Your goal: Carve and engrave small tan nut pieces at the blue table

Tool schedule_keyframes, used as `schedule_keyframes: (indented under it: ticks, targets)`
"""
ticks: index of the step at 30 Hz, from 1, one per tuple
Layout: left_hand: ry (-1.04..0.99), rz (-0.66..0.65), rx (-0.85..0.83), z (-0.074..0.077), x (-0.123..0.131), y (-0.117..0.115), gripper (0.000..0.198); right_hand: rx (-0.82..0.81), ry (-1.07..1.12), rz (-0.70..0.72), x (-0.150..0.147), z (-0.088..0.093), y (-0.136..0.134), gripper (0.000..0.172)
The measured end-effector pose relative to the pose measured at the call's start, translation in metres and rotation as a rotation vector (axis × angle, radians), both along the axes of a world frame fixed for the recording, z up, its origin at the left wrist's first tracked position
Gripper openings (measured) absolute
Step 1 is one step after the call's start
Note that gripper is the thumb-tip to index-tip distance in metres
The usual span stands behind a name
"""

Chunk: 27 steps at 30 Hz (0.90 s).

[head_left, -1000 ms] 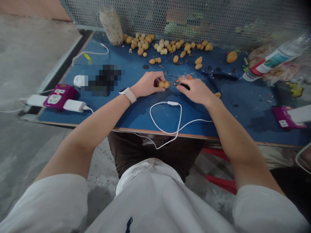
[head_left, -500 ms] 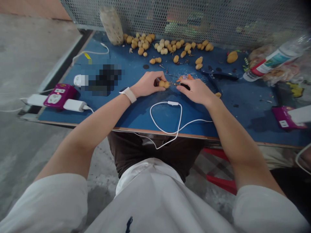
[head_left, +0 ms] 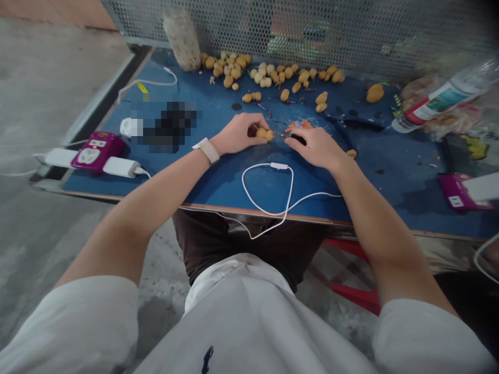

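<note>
My left hand is closed around a small tan gourd, its narrow end toward the right. My right hand grips a dark-handled tool with a thin metal end. That metal end meets or nearly meets the gourd's right end; exact contact is too small to make out. Just behind the right hand lies an orange object, with pale crumbs scattered about it. Part of another tan piece shows beside my right wrist.
Several small gourds line the back of the blue table by a mesh panel. A white cable loops in front of my hands. Purple power adapters sit left and right; a plastic bottle leans at right.
The camera view has shifted very slightly. Both hands keep nearly the same place and grip on the gourd and the tool.
</note>
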State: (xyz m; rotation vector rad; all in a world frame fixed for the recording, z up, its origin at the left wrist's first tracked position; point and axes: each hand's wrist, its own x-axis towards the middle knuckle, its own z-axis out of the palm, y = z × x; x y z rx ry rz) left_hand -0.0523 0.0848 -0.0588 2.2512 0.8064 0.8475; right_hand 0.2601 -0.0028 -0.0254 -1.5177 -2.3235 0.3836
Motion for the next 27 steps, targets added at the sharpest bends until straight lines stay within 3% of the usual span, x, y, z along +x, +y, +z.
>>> schedule_keyframes:
  ticks: [7,16,27]
  targets:
    - [0.001,-0.006,0.011,-0.004,0.000,0.002,0.037,-0.002,-0.016,-0.006,0.000,-0.002,0.001,0.076]
    - [-0.015,-0.031,-0.006,0.010,0.003,-0.007,0.045,0.036,0.012,-0.035,0.002,-0.007,0.004,0.077]
    - [0.005,-0.035,0.004,0.008,0.004,-0.007,0.044,0.033,-0.013,-0.051,-0.001,-0.008,0.003,0.083]
